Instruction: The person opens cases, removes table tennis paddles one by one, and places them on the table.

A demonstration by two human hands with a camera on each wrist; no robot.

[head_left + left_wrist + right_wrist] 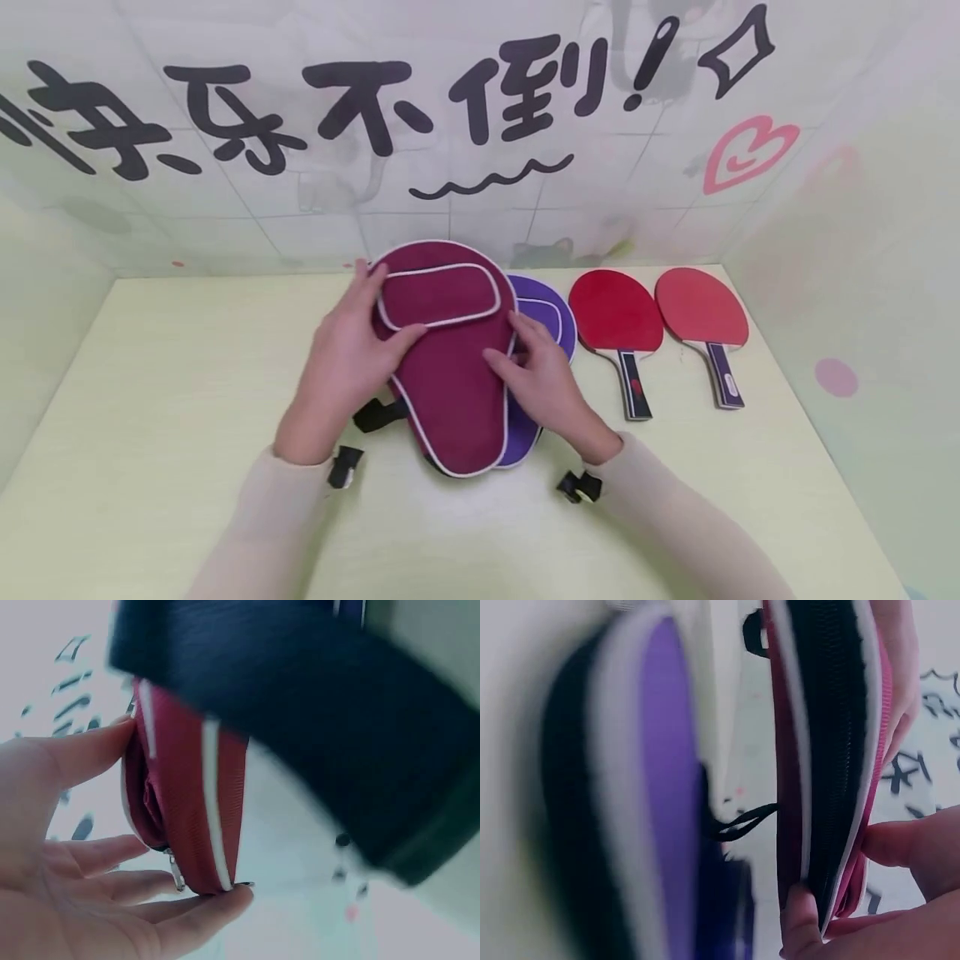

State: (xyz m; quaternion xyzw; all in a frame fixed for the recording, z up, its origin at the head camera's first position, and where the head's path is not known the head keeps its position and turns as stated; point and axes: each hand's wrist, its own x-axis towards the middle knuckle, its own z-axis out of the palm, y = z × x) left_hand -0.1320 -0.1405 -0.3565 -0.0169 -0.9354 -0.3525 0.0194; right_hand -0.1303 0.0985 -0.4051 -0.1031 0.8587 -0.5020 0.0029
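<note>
A maroon table tennis paddle case point(453, 392) with white piping and a front pocket is held between both hands, its narrow end toward the person. My left hand point(347, 358) grips its upper left side, thumb over the front by the pocket. On the right edge, my right hand point(546, 375) pinches the case between thumb and fingers. A zipper pull point(177, 870) hangs by the left fingers, and a broad dark strap point(300, 712) crosses that view. The dark zipper band point(831, 750) runs along the case's side in the right wrist view. Partly hidden behind it is a purple paddle case point(551, 312).
Two paddles lie to the right: a bright red one point(615, 310) with a dark handle, and a lighter red one point(702, 305) with a purple handle. The pale tabletop point(165, 400) meets a white wall point(450, 208) with black lettering; side walls flank it.
</note>
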